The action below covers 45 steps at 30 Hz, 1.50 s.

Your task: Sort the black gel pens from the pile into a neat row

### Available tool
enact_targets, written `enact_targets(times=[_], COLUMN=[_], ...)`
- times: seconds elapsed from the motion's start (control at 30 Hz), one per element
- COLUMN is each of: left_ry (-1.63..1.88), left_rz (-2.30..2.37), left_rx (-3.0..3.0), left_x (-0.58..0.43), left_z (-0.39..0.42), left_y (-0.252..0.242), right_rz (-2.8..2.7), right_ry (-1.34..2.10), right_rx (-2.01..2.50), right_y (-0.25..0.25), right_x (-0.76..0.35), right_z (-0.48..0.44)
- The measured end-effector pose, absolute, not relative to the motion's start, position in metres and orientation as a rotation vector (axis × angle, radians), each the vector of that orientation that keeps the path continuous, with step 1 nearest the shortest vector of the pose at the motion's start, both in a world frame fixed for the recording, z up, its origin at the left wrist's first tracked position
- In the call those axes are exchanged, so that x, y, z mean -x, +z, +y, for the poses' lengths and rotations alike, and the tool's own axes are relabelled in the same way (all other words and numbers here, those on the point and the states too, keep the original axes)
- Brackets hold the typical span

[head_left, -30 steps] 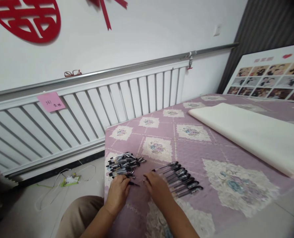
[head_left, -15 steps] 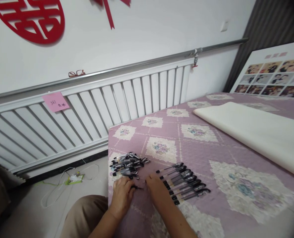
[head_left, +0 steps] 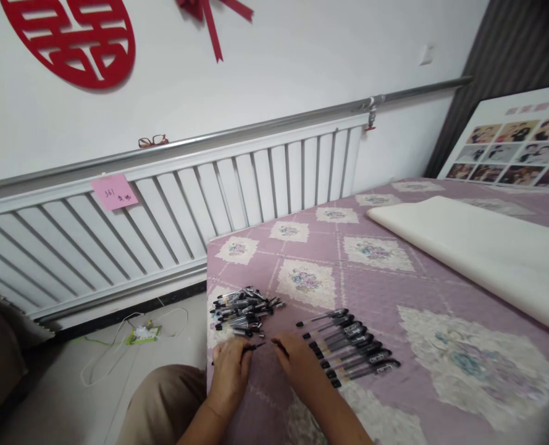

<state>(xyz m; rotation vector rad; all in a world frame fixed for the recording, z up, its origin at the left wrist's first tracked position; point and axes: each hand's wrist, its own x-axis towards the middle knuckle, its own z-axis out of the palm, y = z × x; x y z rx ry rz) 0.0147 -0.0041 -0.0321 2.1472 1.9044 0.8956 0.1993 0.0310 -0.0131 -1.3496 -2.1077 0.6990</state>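
My left hand (head_left: 229, 368) is closed around a black pen (head_left: 254, 347), whose thin tip points right. Just across a small gap, my right hand (head_left: 296, 358) pinches a small dark piece that looks like a pen cap (head_left: 280, 344). Above my left hand lies a jumbled pile of loose clear-and-black pens (head_left: 244, 309). To the right of my right hand, several capped pens (head_left: 352, 343) lie side by side in a slanted row. Fingers partly hide what each hand holds.
A purple floral tablecloth (head_left: 320, 247) covers the table. On its right side lies a folded cream sheet (head_left: 478, 247). Behind stands a white radiator (head_left: 237, 191) with a pink note (head_left: 115, 192). A power strip (head_left: 143, 334) with cables lies on the floor at left.
The view has shifted slightly, so everything sits a little right and lower. My hands stay close together, and a dark piece now shows at my right fingertips.
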Motion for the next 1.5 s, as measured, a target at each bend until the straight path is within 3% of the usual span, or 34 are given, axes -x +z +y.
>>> enact_targets(times=[0.53,1.03,1.5], left_ry=[0.913,0.866,0.804], left_rz=[1.854,1.781,1.729], left_rx=[-2.238,-2.306,-2.316], left_x=[-0.015,-0.013,-0.012], left_z=[-0.005,-0.006,-0.006], left_y=[-0.033,-0.034,-0.035], right_rz=[-2.045,-1.845,-1.950], right_ry=[0.816,1.056,0.986], right_rx=[1.420,1.186,1.195], right_y=[-0.013,-0.008,-0.020], right_x=[-0.193,-0.196,-0.186], right_z=[0.031,0.032,0.032])
